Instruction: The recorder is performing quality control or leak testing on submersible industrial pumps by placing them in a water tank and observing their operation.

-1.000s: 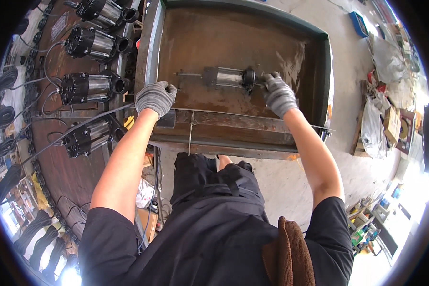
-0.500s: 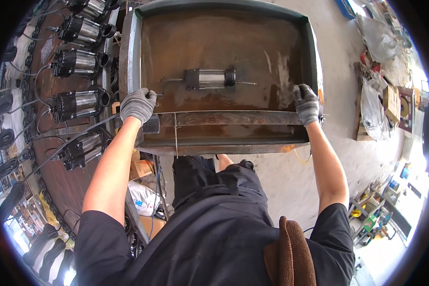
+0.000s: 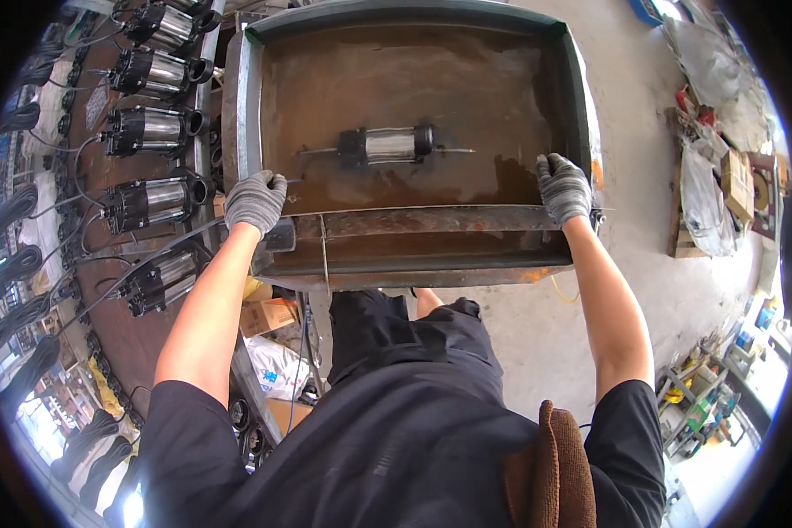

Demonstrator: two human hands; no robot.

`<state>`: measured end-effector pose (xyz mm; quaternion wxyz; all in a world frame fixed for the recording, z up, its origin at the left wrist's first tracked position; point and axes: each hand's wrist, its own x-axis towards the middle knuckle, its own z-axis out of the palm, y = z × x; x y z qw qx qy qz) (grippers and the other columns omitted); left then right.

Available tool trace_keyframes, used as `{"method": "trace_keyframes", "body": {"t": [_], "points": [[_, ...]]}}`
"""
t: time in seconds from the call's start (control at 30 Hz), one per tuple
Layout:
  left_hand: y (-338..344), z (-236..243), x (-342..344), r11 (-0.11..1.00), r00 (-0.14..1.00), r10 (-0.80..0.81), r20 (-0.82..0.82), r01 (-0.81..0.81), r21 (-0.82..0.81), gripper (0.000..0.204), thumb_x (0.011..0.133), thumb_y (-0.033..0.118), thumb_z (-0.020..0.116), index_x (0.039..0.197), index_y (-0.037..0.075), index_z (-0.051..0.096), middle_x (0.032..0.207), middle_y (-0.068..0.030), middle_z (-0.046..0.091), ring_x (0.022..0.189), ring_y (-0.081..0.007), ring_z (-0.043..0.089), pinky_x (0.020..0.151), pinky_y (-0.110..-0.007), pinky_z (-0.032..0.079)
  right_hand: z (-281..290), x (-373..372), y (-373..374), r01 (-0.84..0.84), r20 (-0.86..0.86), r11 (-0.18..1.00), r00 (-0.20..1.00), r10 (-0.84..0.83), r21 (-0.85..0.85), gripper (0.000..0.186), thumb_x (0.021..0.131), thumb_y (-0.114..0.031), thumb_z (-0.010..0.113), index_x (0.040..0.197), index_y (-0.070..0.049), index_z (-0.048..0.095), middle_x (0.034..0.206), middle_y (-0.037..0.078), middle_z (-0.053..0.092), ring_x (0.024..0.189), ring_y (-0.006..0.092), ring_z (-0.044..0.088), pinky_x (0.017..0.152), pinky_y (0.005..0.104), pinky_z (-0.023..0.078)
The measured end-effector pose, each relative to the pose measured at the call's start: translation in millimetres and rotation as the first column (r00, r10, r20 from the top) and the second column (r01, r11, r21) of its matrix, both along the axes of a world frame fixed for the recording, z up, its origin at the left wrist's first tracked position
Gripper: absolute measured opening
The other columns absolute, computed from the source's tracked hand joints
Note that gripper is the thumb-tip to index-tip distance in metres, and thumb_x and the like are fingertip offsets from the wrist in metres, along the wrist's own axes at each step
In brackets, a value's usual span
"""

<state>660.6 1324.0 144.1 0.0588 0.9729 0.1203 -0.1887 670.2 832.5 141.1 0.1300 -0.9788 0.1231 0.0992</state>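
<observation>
A black and silver cylindrical pump (image 3: pixel 387 143) with a thin shaft at each end lies level in brown water inside a steel trough (image 3: pixel 578 106). My left hand (image 3: pixel 253 198), in a grey knit glove, is closed at the trough's left side, above the end of a steel crossbar (image 3: pixel 431 220). My right hand (image 3: pixel 561 187), gloved alike, has its fingers curled at the trough's right side, just above the bar's other end. What either hand grips is hidden. Neither hand touches the pump.
Several similar pumps (image 3: pixel 154 128) line a brown bench at left, with cables and coiled black leads (image 3: pixel 9 273). A bagged pile with cardboard boxes (image 3: pixel 735 180) stands on the concrete floor (image 3: pixel 634 106) at right. A cluttered trolley (image 3: pixel 695 396) is at lower right.
My right hand has left the pump's shaft end and moved right to the trough's side. My left hand stays at the left side. The view has shifted slightly.
</observation>
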Motion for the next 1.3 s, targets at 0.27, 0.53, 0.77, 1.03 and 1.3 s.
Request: {"method": "trace_keyframes", "body": {"t": [0.27,0.53,0.77,1.03,1.3], "points": [[2,-3,-1,1.000,1.000,-0.015,0.027,0.015,0.008,0.037,0.093,0.039,0.051,0.105,0.010,0.069,0.096,-0.0195,0.069,0.093,-0.0387,0.066,0.085,-0.046,0.052,5,2,5,0.007,-0.033,1.000,0.999,-0.007,0.008,0.034,0.096,-0.037,0.052,0.105,-0.008,0.068,0.105,0.018,0.068,0.099,0.0407,0.063,0.087,0.0475,0.050],[3,-5,-5,1.000,0.993,0.022,0.117,-0.023,0.006,0.029,0.093,0.032,0.052,0.103,0.009,0.066,0.094,-0.0220,0.069,0.092,-0.0408,0.065,0.082,-0.048,0.051,0,0,3,-0.007,0.021,1.000,1.000,0.007,0.016,0.033,0.096,-0.035,0.052,0.100,-0.007,0.069,0.100,0.020,0.068,0.094,0.0415,0.063,0.084,0.0484,0.050],[3,-21,4,0.961,0.934,-0.146,0.325,0.212,-0.177,0.016,0.084,0.009,0.059,0.099,0.005,0.064,0.085,-0.0213,0.066,0.083,-0.0387,0.065,0.077,-0.044,0.052,0,2,2,0.043,-0.024,0.993,0.999,-0.041,0.106,0.033,0.098,-0.035,0.050,0.101,-0.007,0.068,0.101,0.020,0.068,0.095,0.0413,0.063,0.084,0.0490,0.050],[-174,-36,56,0.859,0.994,-0.108,0.012,0.099,-0.502,0.023,0.081,0.019,0.073,0.095,0.004,0.062,0.088,-0.0186,0.069,0.087,-0.0337,0.067,0.084,-0.040,0.052,-3,-1,-4,0.068,0.046,0.997,0.997,-0.070,0.046,0.031,0.097,-0.035,0.050,0.099,-0.010,0.068,0.105,0.014,0.068,0.097,0.0367,0.064,0.086,0.0464,0.051],[-226,-75,92,0.535,0.804,0.190,-0.563,-0.566,-0.627,0.023,0.092,0.012,0.065,0.110,0.002,0.056,0.092,-0.0101,0.065,0.070,-0.0174,0.063,0.056,-0.031,0.053,4,-2,-10,0.075,0.001,0.991,0.997,-0.076,0.112,0.030,0.097,-0.034,0.048,0.099,-0.012,0.067,0.103,0.014,0.068,0.095,0.0357,0.065,0.084,0.0463,0.052]]}}
